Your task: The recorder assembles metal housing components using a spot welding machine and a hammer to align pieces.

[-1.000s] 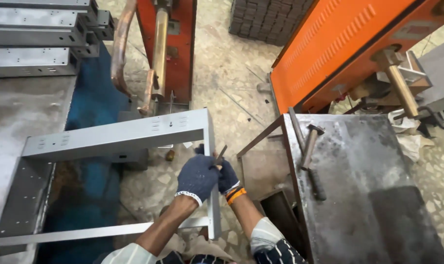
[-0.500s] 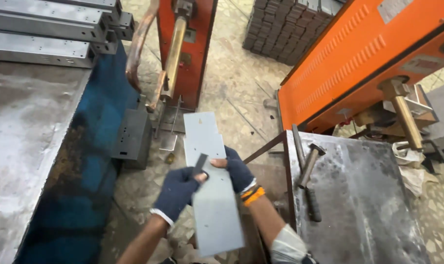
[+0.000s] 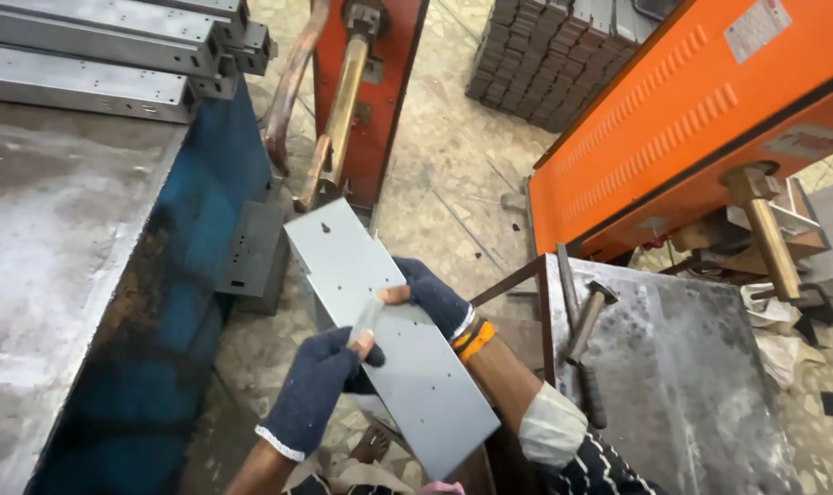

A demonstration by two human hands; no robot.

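**A:** A grey sheet-metal panel (image 3: pixel 389 339), folded at its edges and pierced with small holes, is held tilted over the workshop floor (image 3: pixel 453 174), its far end pointed toward the copper arms of an orange spot-welding machine (image 3: pixel 366 82). Why that grip?

**B:** Both hands carry it. The left hand (image 3: pixel 320 390), in a dark blue glove, is closed on the near long edge from below; the right hand (image 3: pixel 430 298), gloved the same, with orange bangles at the wrist, lies across the top face, fingers curled over it. Between the two bare fingertips a small pale strip (image 3: pixel 366 319) is pinched against the panel, apparently to keep it in position.

**A:** And around it?

**B:** To the left, a worn steel table (image 3: pixel 59 257) with a blue side, long grey channels (image 3: pixel 86 55) stacked at its far end. To the right, a second steel bench (image 3: pixel 682 367) with a hammer (image 3: pixel 586 344) lying on it, and a second orange machine (image 3: pixel 691 110) behind.

**A:** What can't be made out?

**B:** The panel's underside and its near end are hidden behind the hands. What the strip is made of is unclear. The dark stack (image 3: pixel 535 46) at the top is cut off by the frame.
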